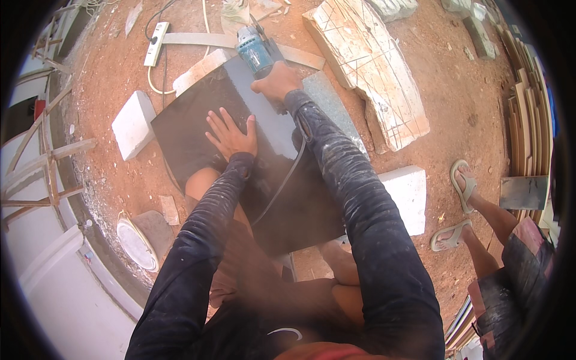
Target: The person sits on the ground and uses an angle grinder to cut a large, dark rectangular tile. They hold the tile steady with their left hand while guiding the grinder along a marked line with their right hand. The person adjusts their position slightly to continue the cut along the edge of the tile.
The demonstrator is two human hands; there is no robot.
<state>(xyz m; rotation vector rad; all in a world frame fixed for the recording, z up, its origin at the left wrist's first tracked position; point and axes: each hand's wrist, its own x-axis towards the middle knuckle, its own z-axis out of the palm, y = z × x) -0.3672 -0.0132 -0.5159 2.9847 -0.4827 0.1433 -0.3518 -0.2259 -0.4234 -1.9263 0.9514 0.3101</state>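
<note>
A dark polished stone slab (pixel 192 123) lies in front of me, with white blocks at its edges. My left hand (pixel 233 135) rests flat on it, fingers spread. My right hand (pixel 279 81) is wrapped round a blue angle grinder (pixel 255 53) at the slab's far edge. The grinder's metal head points away from me; whether its disc touches the stone I cannot tell. A grey cable (pixel 282 183) runs across the slab below my right forearm. Beside the slab's right edge lies a grey stone strip (pixel 336 105).
A large scored pale block (pixel 378 72) lies at the far right. White blocks (pixel 135 125) flank the slab. A power strip (pixel 156 44) with cords lies at the far left. A person in sandals (pixel 462 186) stands to the right, near stacked boards (pixel 528 120). A round white lid (pixel 137 243) lies left.
</note>
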